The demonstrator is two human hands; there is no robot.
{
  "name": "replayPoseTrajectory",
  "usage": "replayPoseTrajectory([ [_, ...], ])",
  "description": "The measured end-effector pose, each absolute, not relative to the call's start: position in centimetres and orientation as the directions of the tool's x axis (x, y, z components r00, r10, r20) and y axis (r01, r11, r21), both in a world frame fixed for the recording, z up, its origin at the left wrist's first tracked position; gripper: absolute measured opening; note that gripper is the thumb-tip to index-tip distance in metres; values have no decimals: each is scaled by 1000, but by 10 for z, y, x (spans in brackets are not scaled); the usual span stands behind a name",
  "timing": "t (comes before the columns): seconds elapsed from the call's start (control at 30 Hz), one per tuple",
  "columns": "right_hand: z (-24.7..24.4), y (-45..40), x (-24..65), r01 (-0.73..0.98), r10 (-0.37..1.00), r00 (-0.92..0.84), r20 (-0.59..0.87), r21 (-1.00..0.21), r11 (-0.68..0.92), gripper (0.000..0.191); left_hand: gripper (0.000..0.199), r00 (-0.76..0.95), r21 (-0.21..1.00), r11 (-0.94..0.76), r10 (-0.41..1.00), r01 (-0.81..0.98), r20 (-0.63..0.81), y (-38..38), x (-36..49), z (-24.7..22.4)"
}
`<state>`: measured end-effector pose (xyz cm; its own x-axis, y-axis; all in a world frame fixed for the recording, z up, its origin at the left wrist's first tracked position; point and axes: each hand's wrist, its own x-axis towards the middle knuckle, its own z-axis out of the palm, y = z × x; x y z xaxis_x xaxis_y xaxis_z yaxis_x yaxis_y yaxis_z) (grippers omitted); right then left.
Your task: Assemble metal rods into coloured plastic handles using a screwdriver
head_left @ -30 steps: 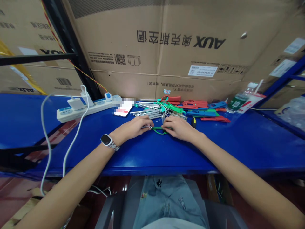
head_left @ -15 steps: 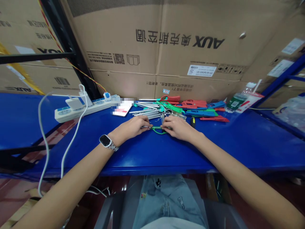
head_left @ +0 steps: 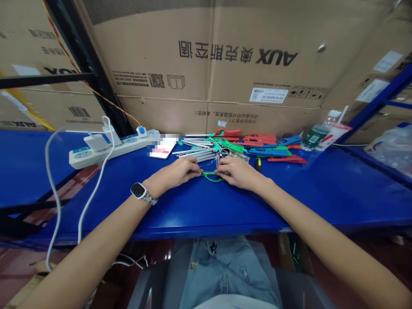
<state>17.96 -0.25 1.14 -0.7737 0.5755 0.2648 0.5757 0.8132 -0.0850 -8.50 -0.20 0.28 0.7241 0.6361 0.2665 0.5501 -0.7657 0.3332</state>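
A green lighter casing [head_left: 211, 179] with a loop-shaped lower edge spans the gap between my hands, just above the blue tabletop. My left hand [head_left: 180, 172] pinches its left end, where a thin metal piece shows by the fingertips. The casing's right part is gripped by my right hand [head_left: 240, 172], whose fingers hide that end. Right behind my hands lies a heap of metal lighter tubes [head_left: 200, 153] with green casings [head_left: 227, 143] and thin wires. Red lighter casings [head_left: 257, 139] and blue casings [head_left: 268, 152] are piled to the right.
A black-and-yellow handle [head_left: 258, 165] lies beyond my right hand. On the left are a power strip [head_left: 122, 143] with white cables and a phone-like slab [head_left: 164, 146]. A bottle [head_left: 313, 136] and a cup [head_left: 334, 136] stand at right. A large carton [head_left: 225, 77] walls the back.
My left fingers have come closer to the green casing's left end; the metal piece that stuck out there shows less. My right hand keeps its grip. The whole view has shifted slightly.
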Motion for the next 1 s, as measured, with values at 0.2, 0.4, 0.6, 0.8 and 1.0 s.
replayPoseTrajectory([
  [0.2, 14, -4, 178, 577, 576, -779, 247, -76, 814, 18, 28, 742, 226, -779, 626, 584, 240, -7, -83, 9],
  [0.4, 12, -2, 179, 568, 564, -783, 260, -69, 820, 18, 23, 737, 314, -767, 634, 560, 236, -4, -86, 4],
  [0.6, 11, -1, 181, 572, 571, -778, 262, -80, 816, 17, 19, 691, 364, -724, 681, 586, 242, -6, -87, 8],
  [0.8, 11, -1, 183, 572, 577, -770, 271, -106, 813, 16, 24, 720, 343, -759, 643, 554, 261, -5, -86, 4],
  [1.0, 9, 0, 187, 578, 591, -758, 276, -136, 805, 17, 28, 716, 311, -773, 632, 553, 298, -6, -81, -1],
])
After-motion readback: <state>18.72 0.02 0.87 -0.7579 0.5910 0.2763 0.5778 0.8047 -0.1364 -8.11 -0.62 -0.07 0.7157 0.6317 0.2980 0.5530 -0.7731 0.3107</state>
